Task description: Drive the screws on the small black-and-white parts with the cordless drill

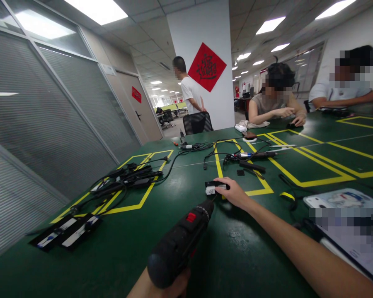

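From the bottom of the view, my left hand (177, 285) grips a black cordless drill (177, 244) with a red switch on top. The drill points forward, its chuck near a small black part with a white piece on it (210, 190). My right hand (233, 192) holds this part against the green table, fingers closed over its right side. Whether the bit touches the part is too small to tell.
A green table (124, 248) carries yellow tape outlines. Tangled black cables (127, 180) and two black-and-white strips (81, 231) lie left. Electric screwdrivers (245, 155) and cords lie ahead, a phone (338, 198) right. Two people (273, 99) sit across; another person (189, 91) stands behind.
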